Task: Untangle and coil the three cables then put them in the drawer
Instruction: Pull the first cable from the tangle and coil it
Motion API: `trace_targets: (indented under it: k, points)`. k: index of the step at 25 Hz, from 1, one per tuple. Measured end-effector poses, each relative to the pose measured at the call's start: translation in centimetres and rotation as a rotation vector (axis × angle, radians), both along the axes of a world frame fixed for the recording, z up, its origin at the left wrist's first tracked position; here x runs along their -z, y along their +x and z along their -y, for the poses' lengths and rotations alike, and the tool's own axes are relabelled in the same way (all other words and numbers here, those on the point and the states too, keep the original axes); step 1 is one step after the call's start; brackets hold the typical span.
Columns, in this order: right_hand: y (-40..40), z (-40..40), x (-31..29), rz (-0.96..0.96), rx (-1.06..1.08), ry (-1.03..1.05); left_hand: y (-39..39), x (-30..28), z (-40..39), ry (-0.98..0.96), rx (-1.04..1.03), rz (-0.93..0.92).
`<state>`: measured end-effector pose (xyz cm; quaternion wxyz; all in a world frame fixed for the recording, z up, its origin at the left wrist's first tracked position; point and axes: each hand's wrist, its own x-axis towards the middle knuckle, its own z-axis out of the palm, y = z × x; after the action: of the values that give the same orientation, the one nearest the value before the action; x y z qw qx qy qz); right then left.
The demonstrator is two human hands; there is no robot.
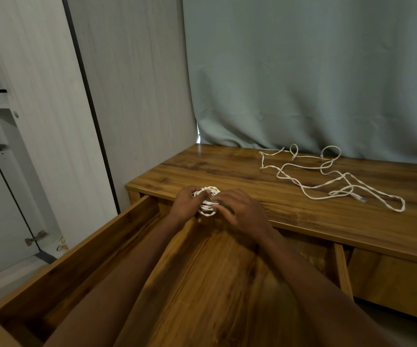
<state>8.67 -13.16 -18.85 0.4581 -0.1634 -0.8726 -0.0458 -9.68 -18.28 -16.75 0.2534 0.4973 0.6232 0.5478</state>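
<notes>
1. Both hands met near the centre of the frame, over the front edge of the wooden desk (227, 169) and above the back of the open drawer (202, 284).
2. The left hand (186, 204) was closed around a small white coiled cable (208, 200), its thumb pressed across the top of the loops.
3. The right hand (242, 212) touched the same coil from the right side, its fingers curled and its fingertips on the loops near the middle of the bundle.
4. The coil sat between the two hands, held just at the desk's edge; whether it rested on the wood could not be told.
5. The drawer stood pulled far out toward the lower left of the frame, and the part of its wooden bottom that showed between the forearms was bare.
6. To the upper right of the hands, loose cables (332, 176) lay spread in wide, crossing loops on the desk top, well apart from the coil.
7. How many separate cables made up that loose tangle could not be told.
8. A grey-green curtain (315, 71) hung behind the desk, its hem touching the back of the desk top.
9. A pale cabinet (39, 121) filled the left of the frame.
</notes>
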Motion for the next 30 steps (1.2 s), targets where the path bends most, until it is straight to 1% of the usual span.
trace_targets:
  k: [2,5,6,7,8,10,12,13,14,16,18,21,24,26,28,30]
  points:
    - [0.0,-0.1,0.0,0.024,0.043,0.111,0.3,-0.2,0.2,-0.004,0.006,0.015]
    - [-0.1,-0.2,-0.2,0.117,0.097,0.282,0.6,-0.2,0.3,-0.038,-0.001,0.029]
    - [-0.2,-0.2,-0.3,0.145,0.097,0.290,0.5,-0.3,0.4,-0.055,0.000,0.037]
    - [-0.4,-0.1,-0.5,0.155,0.084,0.240,0.3,-0.2,0.4,-0.066,0.006,0.043]
    - [-0.5,-0.1,-0.6,0.147,0.055,0.121,0.1,-0.2,0.4,-0.066,0.012,0.048]
    - [-0.6,-0.1,-0.9,0.097,-0.041,-0.252,-0.4,-0.2,0.5,-0.042,0.030,0.019]
    - [-0.4,-0.6,-1.2,0.006,-0.187,-0.623,-0.6,-0.1,0.3,-0.005,0.056,-0.044]
    - [-0.2,-0.7,-1.3,-0.027,-0.250,-0.745,-0.6,-0.1,0.2,0.018,0.067,-0.070]
    - [-0.1,-1.0,-1.3,-0.039,-0.293,-0.817,-0.5,0.0,0.1,0.041,0.069,-0.099]
    - [0.1,-0.9,-1.3,-0.021,-0.321,-0.876,-0.7,0.3,-0.2,0.074,0.062,-0.167]
    - [0.1,-0.7,-1.2,-0.020,-0.288,-0.880,-0.9,0.5,-0.3,0.084,0.050,-0.184]
    - [-0.3,-0.1,-1.3,-0.052,-0.195,-0.816,-1.1,0.7,-0.2,0.099,0.002,-0.177]
    - [-0.6,0.7,-1.7,-0.081,0.065,-0.773,-1.0,0.7,-0.1,0.165,-0.122,-0.213]
    - [-1.0,1.2,-1.6,-0.106,0.185,-0.733,-0.9,0.7,-0.1,0.217,-0.199,-0.210]
    - [-1.4,1.5,-1.4,-0.126,0.201,-0.656,-0.7,0.7,-0.1,0.254,-0.235,-0.201]
    - [-1.5,1.5,-1.2,-0.100,0.179,-0.557,-0.6,0.7,0.2,0.284,-0.242,-0.175]
